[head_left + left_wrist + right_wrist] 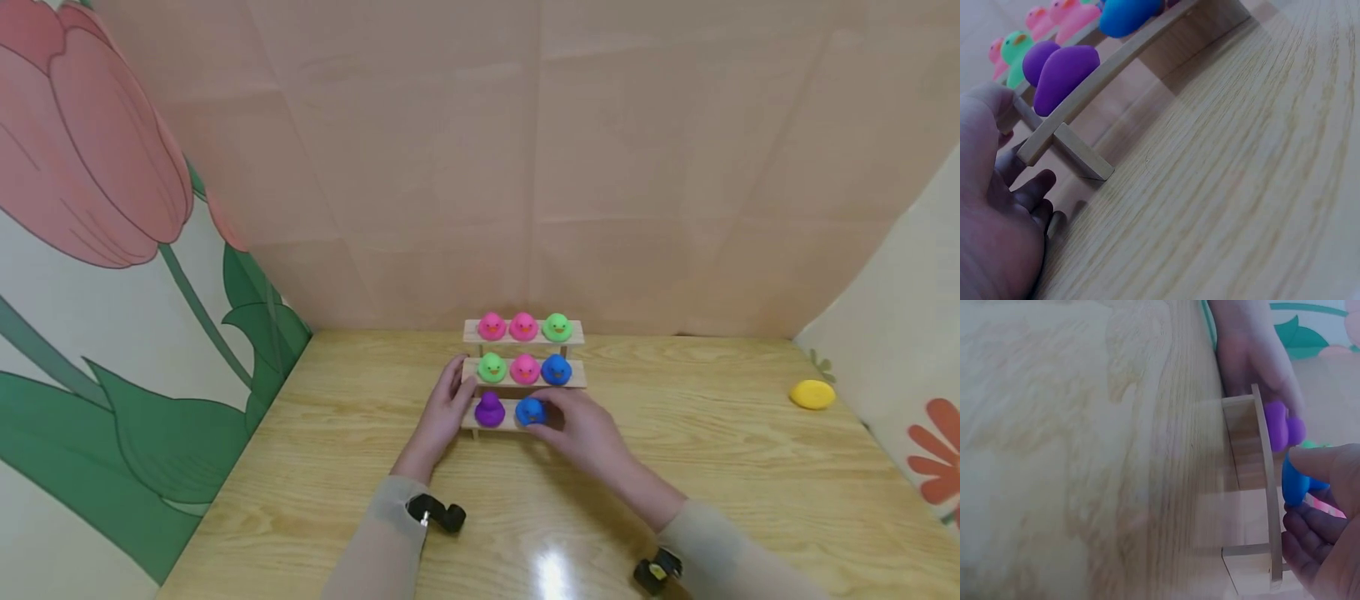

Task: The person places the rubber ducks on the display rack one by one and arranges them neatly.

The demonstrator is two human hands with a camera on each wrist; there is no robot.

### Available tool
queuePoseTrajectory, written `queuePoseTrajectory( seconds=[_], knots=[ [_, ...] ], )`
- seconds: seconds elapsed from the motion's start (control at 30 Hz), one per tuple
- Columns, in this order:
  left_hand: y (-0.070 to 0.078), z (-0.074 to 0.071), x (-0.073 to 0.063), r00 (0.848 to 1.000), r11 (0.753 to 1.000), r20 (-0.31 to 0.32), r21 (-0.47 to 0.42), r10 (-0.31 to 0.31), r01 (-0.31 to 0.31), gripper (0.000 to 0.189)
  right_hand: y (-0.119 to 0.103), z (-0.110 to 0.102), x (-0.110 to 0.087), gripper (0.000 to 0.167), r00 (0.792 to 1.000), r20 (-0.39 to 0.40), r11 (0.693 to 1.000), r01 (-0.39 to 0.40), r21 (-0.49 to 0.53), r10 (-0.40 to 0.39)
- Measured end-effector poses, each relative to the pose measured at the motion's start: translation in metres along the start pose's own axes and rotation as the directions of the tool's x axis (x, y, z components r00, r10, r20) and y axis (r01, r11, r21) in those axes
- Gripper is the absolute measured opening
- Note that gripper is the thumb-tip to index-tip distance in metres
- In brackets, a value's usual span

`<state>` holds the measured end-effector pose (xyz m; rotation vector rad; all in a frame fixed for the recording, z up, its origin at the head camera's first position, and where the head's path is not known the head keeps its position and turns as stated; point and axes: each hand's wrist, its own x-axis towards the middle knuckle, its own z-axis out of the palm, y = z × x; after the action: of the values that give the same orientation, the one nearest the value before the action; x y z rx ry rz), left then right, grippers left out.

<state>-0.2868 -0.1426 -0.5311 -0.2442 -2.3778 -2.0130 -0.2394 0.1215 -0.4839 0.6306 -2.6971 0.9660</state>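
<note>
A three-tier wooden display stand (471, 372) holds small rubber ducks. My right hand (592, 433) pinches a blue duck (529, 412) between thumb and fingers at the lowest tier. In the right wrist view that blue duck (1294, 481) is beside the board, partly covered by the fingers. To its left a purple duck (490, 410) sits on the same tier, facing away from the head camera. My left hand (441, 414) holds the stand's left end; in the left wrist view its fingers (1034, 187) curl by the board's end, partly hidden.
The middle tier bears a green duck (492, 367), a pink duck (525, 369) and a blue duck (557, 369). On top are two pink ducks (492, 327) and a green duck (557, 327). A yellow oval thing (812, 394) lies far right, near the side wall.
</note>
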Motion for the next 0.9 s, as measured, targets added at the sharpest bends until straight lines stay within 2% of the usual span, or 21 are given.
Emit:
queuePoseTrajectory(
  seconds=[0.2,0.5,0.73,0.9],
  knots=[
    [0.0011,-0.0005,-0.0003,1.000,1.000,0.000,0.009,0.001,-0.001,0.071,-0.0004,0.0048,0.0020,0.043,1.000,-0.002,1.000,-0.011,-0.028,0.011],
    [0.0002,-0.0005,0.0009,1.000,1.000,0.004,-0.010,0.011,-0.011,0.070,-0.0003,0.0083,0.0031,0.043,1.000,-0.011,0.998,0.014,-0.063,-0.014],
    [0.0005,-0.0001,0.0001,1.000,1.000,0.003,-0.002,0.010,-0.010,0.074,-0.0007,0.0078,0.0015,0.044,1.000,-0.017,0.999,0.020,-0.047,-0.021],
    [0.0015,-0.0001,-0.0006,1.000,1.000,0.005,0.004,0.007,-0.007,0.075,-0.0043,0.0044,-0.0018,0.046,0.998,-0.054,0.998,0.037,-0.041,-0.039]
  ],
)
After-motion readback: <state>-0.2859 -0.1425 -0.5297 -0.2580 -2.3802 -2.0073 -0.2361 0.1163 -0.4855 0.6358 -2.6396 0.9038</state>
